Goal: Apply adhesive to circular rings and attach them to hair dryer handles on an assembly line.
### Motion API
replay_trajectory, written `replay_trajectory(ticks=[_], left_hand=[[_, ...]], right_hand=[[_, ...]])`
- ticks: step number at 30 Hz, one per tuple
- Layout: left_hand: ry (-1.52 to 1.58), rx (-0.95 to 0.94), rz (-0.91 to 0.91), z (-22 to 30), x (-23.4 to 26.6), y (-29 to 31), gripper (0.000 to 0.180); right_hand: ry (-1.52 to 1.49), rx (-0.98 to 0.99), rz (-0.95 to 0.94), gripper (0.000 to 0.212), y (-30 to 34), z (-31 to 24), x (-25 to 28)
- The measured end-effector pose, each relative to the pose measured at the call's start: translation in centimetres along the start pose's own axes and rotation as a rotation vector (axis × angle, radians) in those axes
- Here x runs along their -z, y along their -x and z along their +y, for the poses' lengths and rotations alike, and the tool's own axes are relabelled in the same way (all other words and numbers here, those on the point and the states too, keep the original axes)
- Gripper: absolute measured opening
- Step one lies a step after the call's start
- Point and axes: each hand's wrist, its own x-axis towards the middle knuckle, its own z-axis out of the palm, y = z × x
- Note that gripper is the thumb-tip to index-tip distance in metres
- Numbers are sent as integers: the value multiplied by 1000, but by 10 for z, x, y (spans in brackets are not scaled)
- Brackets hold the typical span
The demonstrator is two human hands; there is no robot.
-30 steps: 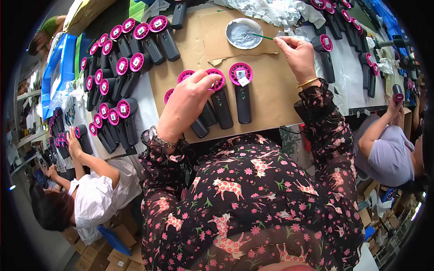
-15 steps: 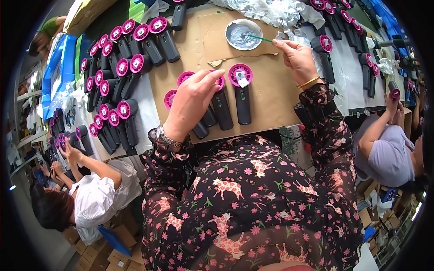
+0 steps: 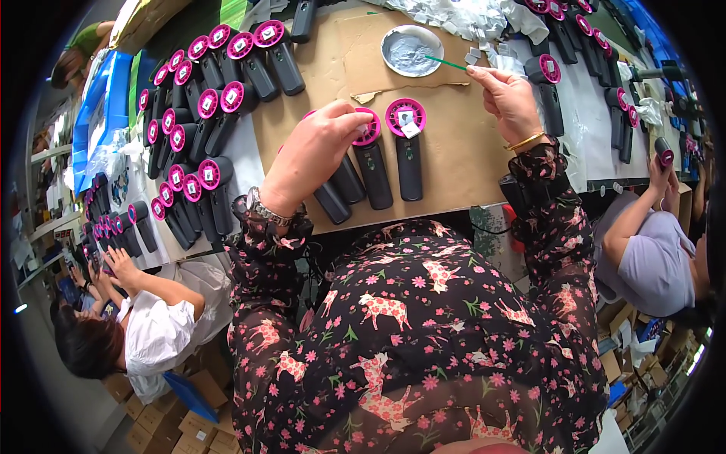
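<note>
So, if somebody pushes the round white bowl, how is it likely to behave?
The white bowl would probably slide rather than roll, since it sits open side up on flat cardboard. The grey paste looks thick and unevenly smeared, so it should hardly slosh.

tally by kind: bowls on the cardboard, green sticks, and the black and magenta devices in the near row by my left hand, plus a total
bowls: 1
green sticks: 1
near-row devices: 4, some partly hidden by the left hand
total: 6
</note>
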Motion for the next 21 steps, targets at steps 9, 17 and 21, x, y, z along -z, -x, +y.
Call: replay_trajectory(ticks=[9, 17, 21], left_hand=[[-156, -6, 4, 0, -7, -6, 18], [-302, 31, 121, 11, -39, 10, 24], [-280, 86, 198, 22, -45, 16, 23]], right_hand=[[-10, -2, 18, 21, -3, 1, 3], [183, 139, 104, 22, 3, -1, -5], [84, 119, 95, 22, 5, -7, -5]])
